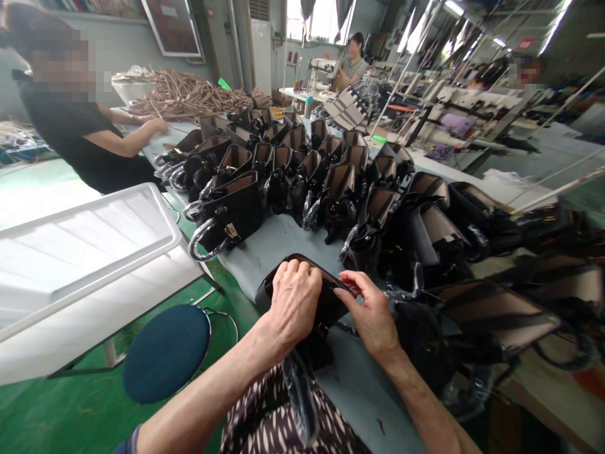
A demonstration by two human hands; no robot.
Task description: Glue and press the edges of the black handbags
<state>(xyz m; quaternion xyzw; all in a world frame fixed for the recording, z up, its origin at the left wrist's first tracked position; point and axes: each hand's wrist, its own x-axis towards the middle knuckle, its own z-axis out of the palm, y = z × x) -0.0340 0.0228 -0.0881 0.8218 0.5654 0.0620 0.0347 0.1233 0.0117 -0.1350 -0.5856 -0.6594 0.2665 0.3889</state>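
Observation:
A black handbag (331, 309) stands at the near edge of the table, right in front of me. Its plastic-wrapped handle (302, 397) hangs down toward my patterned clothing. My left hand (295, 293) is closed over the bag's top rim, with the fingers curled down into the opening and their tips hidden. At the rim's right end, my right hand (368, 309) pinches the edge between thumb and fingers. Just beyond, another black handbag (231, 214) with a gold-coloured clasp and a wrapped handle stands upright.
Several black handbags (338, 183) with tan linings crowd the table (255, 252). A white tray (179, 236) and a blue round stool (167, 353) are at left. A co-worker (80, 126) in black stands beyond the tray, near a heap of brown strips (184, 94). Sewing machines line the back.

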